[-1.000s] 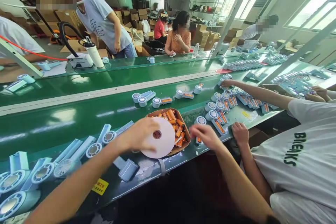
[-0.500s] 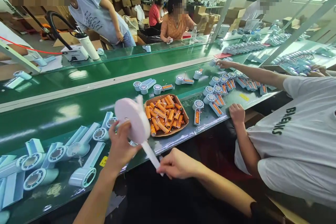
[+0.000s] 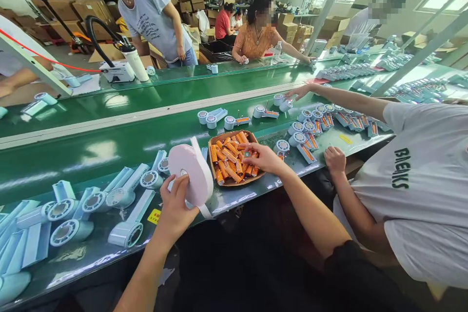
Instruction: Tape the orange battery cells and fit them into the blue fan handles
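With twelve o'clock straight away from the wearer, the roll of tape [image 3: 195, 173] is up in the left hand [image 3: 178, 209], just to the nine o'clock side of the cardboard box [image 3: 237, 184]. It's on edge and tilted, its broad face turned toward eight o'clock; the face's long axis slants from eleven to five. One strip sticks up from the top, another hangs below. The left hand grips it, fingertips at its centre hole. The right hand [image 3: 266, 158] is over the box's three o'clock side, fingers narrowed at the orange batteries [image 3: 230, 153]; I can't tell whether it grips one. Light blue housings [image 3: 126, 234] lie about eight o'clock from the roll. At one o'clock from the box, a co-worker's hand [image 3: 299, 91] reaches a blue part [image 3: 286, 106].
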`<state>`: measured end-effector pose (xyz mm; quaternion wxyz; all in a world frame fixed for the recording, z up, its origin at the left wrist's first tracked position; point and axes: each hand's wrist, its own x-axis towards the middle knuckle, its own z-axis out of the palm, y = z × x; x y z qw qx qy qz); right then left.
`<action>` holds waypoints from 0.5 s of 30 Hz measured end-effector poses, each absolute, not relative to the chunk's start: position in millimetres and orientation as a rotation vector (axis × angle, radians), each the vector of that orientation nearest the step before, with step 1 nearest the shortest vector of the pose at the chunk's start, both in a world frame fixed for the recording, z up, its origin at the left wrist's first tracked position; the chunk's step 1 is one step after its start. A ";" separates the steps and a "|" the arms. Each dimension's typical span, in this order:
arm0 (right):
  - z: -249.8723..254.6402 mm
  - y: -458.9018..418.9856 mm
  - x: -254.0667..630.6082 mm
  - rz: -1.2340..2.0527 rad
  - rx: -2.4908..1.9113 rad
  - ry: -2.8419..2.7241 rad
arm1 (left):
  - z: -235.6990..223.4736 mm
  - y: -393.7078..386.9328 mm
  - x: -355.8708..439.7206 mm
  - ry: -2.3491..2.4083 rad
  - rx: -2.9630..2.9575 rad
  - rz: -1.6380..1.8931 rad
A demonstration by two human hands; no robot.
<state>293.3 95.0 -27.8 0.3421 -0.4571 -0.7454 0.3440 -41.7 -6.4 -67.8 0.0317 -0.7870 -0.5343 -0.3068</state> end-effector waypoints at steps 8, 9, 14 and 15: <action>4.3 50.1 274.1 1.029 -1.177 -1.517 | -43.9 -17.7 -25.7 -1.348 -2.472 -0.640; 8.9 48.6 272.2 0.982 -1.202 -1.557 | -41.3 -18.1 -23.7 -1.328 -2.468 -0.621; 15.5 49.9 265.1 0.831 -1.269 -1.730 | -32.1 -17.9 -17.0 -1.277 -2.455 -0.549; 14.8 50.0 265.4 0.841 -1.264 -1.735 | -30.4 -17.7 -16.6 -1.268 -2.455 -0.537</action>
